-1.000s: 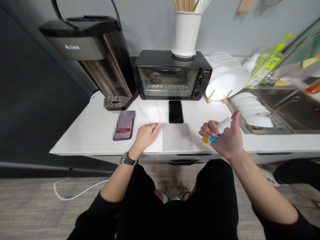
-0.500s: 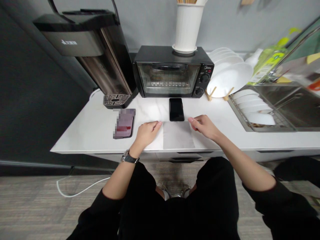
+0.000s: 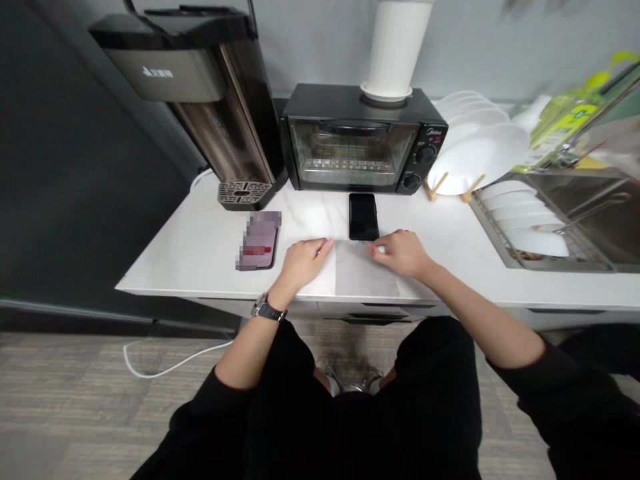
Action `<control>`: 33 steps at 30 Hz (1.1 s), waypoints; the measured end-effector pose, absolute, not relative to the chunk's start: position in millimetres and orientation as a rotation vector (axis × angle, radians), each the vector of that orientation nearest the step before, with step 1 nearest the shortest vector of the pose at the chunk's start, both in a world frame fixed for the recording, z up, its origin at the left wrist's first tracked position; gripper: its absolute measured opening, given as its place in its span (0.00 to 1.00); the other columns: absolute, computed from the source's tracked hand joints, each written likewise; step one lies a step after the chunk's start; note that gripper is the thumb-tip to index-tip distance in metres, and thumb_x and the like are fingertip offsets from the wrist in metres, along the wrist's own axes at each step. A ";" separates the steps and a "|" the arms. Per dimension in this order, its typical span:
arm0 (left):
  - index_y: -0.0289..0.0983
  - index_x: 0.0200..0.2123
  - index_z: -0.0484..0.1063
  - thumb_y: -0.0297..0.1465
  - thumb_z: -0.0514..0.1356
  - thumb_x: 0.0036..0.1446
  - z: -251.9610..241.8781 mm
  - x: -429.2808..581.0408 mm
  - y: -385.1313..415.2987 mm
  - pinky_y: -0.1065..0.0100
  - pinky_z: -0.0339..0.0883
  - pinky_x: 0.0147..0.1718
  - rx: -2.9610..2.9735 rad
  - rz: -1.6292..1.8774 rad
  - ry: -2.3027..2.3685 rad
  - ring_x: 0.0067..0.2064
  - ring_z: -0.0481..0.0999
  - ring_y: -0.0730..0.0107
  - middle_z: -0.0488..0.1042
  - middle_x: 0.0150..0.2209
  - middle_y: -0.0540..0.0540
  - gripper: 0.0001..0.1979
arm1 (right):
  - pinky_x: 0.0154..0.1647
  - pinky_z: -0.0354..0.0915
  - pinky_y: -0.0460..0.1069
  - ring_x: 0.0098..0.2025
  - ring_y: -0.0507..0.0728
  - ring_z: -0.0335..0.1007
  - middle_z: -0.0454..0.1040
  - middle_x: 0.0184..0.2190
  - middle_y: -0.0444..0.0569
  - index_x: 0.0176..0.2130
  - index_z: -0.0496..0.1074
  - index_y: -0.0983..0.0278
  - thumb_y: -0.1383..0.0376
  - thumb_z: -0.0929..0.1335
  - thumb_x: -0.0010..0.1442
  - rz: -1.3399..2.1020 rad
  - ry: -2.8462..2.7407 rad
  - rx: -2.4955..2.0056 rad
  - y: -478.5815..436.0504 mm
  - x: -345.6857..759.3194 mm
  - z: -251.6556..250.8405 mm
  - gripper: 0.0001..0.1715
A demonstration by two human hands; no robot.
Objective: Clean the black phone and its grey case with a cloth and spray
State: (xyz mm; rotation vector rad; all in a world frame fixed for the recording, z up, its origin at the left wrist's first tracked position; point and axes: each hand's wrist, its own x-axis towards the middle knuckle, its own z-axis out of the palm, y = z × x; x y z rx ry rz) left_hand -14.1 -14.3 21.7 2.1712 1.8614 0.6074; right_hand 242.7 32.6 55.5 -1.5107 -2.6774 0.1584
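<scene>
A flat grey cloth (image 3: 367,277) lies on the white counter (image 3: 200,253) near its front edge. My left hand (image 3: 301,260) rests flat beside it, fingertips touching the cloth's far left corner. My right hand (image 3: 401,253) sits over the cloth's far right part with fingers curled and the tips pinched on its far edge. Just beyond both hands a black phone (image 3: 363,216) lies face up. A second phone (image 3: 260,240), blurred out, lies to the left of my left hand. I wear a watch (image 3: 267,309) on the left wrist.
At the back stand a black toaster oven (image 3: 360,143) with a white utensil holder (image 3: 395,50) on top and a water dispenser (image 3: 210,100) to its left. White plates (image 3: 480,150) stand in a rack on the right, beside a sink (image 3: 575,207) holding dishes.
One second ago my right hand held a small spray bottle; the bottle is now out of view. That hand has moved left onto the cloth's far edge and curled. My left hand has stayed put.
</scene>
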 end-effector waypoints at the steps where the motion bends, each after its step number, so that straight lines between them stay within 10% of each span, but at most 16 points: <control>1: 0.40 0.32 0.78 0.44 0.49 0.76 21.5 -14.2 -14.3 0.64 0.54 0.34 2.173 0.609 1.859 0.36 0.79 0.60 0.82 0.33 0.43 0.26 | 0.36 0.58 0.52 0.39 0.65 0.81 0.84 0.31 0.53 0.41 0.86 0.59 0.43 0.60 0.72 0.184 -2.651 -1.511 32.8 243.4 55.1 0.34; 33: 0.40 0.29 0.75 0.46 0.47 0.76 15.2 -16.8 -12.9 0.63 0.51 0.33 2.198 0.662 1.830 0.34 0.77 0.60 0.80 0.30 0.44 0.28 | 0.34 0.51 0.52 0.32 0.62 0.74 0.81 0.27 0.53 0.38 0.86 0.61 0.50 0.60 0.68 0.216 -2.669 -1.429 41.0 261.9 48.3 0.30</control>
